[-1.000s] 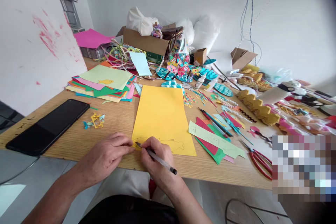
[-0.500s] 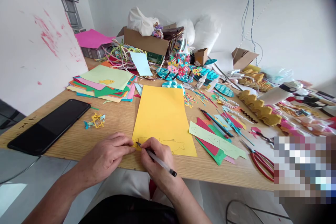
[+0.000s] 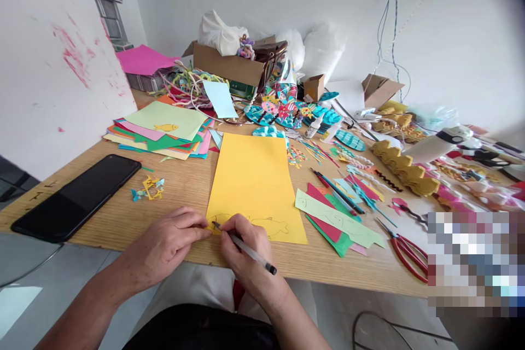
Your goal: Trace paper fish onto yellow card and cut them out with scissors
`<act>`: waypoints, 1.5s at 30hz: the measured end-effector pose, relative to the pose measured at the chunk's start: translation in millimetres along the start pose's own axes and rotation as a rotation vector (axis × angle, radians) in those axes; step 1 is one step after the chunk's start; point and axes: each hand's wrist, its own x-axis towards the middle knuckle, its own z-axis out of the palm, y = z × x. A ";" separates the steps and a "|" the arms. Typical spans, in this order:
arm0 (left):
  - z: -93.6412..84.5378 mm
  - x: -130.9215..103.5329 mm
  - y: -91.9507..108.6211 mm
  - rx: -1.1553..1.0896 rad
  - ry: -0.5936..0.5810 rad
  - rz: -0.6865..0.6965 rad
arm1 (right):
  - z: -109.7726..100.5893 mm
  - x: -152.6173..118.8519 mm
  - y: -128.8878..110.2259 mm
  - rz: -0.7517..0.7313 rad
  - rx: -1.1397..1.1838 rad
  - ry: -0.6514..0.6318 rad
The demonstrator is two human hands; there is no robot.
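A yellow sheet of paper (image 3: pixel 254 175) lies at the table's front edge, with fish outlines drawn along its near end. My right hand (image 3: pixel 248 246) is closed around a pen (image 3: pixel 256 257) with a clear barrel and black cap end; the pen's tip touches the sheet by the left fish's head. My left hand (image 3: pixel 174 240) rests at the sheet's lower left corner, fingers stretched out and holding nothing. Right of the sheet, a pale green strip (image 3: pixel 338 220) with pencilled fish lies over red and green paper pieces.
A black phone (image 3: pixel 77 197) and yellow and blue scraps (image 3: pixel 148 188) lie left. Stacked coloured paper (image 3: pixel 164 120) is behind them. Pencils (image 3: pixel 336 191), red-handled pliers (image 3: pixel 408 254) and glue bottles (image 3: pixel 314 127) stand or lie right. A cardboard box (image 3: pixel 227 65) is at the back.
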 end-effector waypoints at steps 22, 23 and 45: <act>-1.6 0.8 0.4 0.015 0.003 -0.004 | -1.0 1.1 -1.8 0.006 -0.018 -0.002; -1.8 0.9 0.8 0.012 0.004 -0.007 | -0.8 1.2 -1.6 0.005 -0.013 -0.009; -55.3 37.1 24.3 0.102 0.092 0.056 | -114.9 -82.5 15.3 0.056 -0.212 0.532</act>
